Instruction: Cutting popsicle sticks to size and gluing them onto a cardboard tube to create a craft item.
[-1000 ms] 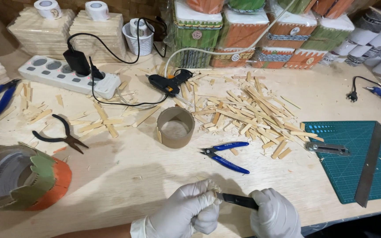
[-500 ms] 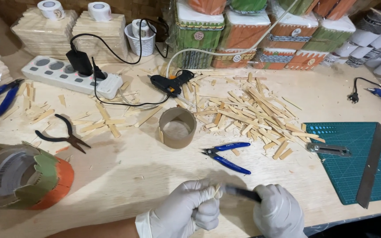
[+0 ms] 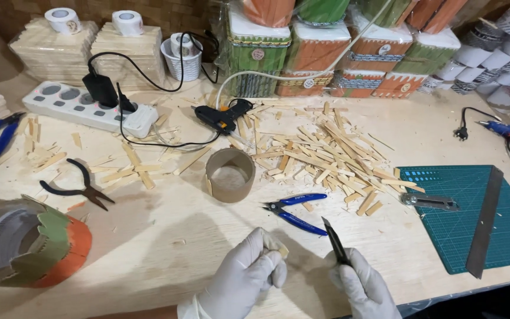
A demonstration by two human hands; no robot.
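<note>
I see a small pale wood piece (image 3: pixel 277 248) pinched in my left hand (image 3: pixel 248 276) at the near edge of the table (image 3: pixel 149 248), its tip poking out above the gloved fingers. That grip is closed tight around it, thumb on top, which keeps the short piece steady and leaves only its end exposed. My right hand (image 3: pixel 362 287), also gloved, is closed around the handle of a black craft knife (image 3: pixel 333 241); the blade points up and away from me, clear of the wood and not touching it, with the edge turned off from the other hand.

Just beyond the hands lie blue cutters (image 3: pixel 295 211), handles spread, near enough to reach. Behind them stands an open cardboard ring (image 3: pixel 229 175), upright, with a heap of wood sticks (image 3: pixel 326 153) scattered to its right toward the middle of the table. A black glue gun (image 3: pixel 224 116) rests behind the ring, its cord running to the white power strip (image 3: pixel 88 108) by the far left corner. Black pliers (image 3: pixel 78 187) lie open at the left. Near the right edge a green cutting mat (image 3: pixel 467 224) carries a metal ruler (image 3: pixel 486 221) and a second knife (image 3: pixel 431 202).
</note>
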